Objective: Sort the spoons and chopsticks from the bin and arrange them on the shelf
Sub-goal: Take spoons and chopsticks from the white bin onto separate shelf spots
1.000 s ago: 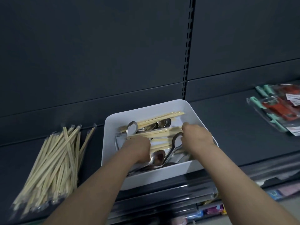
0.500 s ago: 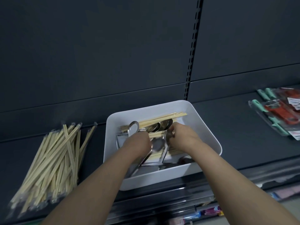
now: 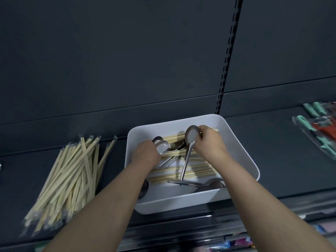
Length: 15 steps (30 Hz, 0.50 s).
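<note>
Currently, I am in the sorting step, with both hands inside the bin (image 3: 238, 142), which stands at the front edge of the shelf (image 3: 272, 151). My right hand (image 3: 209, 142) pinches the raised spoon (image 3: 191, 136) at its bowl, and the handle hangs down toward the bin floor. My left hand (image 3: 145, 154), at the bin's left wall, has its fingers curled round a second spoon (image 3: 162, 147) near the bowl.

Bin contents:
- loose chopsticks (image 3: 197, 171) lying crosswise
- more spoons (image 3: 211, 184) along the front wall
- one spoon bowl beside the left forearm

A sorted chopstick pile (image 3: 72, 170) lies on the shelf left of the bin. Packaged goods (image 3: 320, 128) sit at the shelf's right edge.

Next move, as I judge it: lift both spoons clear without snagging chopsticks, then lay them on bare shelf apart from the pile.
</note>
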Motion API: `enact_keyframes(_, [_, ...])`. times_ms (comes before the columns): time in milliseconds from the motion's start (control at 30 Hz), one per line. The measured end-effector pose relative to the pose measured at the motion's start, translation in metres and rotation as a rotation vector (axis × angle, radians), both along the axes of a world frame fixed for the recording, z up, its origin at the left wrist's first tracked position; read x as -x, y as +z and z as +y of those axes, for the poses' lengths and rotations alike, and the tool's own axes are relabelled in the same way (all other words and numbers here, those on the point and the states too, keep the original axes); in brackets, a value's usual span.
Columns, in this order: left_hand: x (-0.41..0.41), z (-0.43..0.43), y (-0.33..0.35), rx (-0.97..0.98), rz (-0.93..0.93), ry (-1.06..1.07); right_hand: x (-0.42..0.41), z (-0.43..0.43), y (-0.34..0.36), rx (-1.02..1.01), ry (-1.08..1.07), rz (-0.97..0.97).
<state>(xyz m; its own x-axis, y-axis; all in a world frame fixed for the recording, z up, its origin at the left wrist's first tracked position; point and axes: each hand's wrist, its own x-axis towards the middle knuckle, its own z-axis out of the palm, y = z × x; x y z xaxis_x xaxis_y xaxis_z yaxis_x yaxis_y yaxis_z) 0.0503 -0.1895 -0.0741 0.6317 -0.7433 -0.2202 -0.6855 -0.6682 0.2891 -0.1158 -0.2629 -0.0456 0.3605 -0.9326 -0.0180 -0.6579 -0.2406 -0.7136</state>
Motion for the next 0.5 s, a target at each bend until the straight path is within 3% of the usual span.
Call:
enact_keyframes(300, [0.000,-0.004,-0.006,-0.085,-0.102,-0.051,-0.003,-0.006,-0.004,0.021,-0.021,-0.162])
enact_keyframes(500, [-0.001,0.002,0.011,0.159,-0.034,0.059,-0.009,-0.008,0.004,-0.019,-0.010,-0.284])
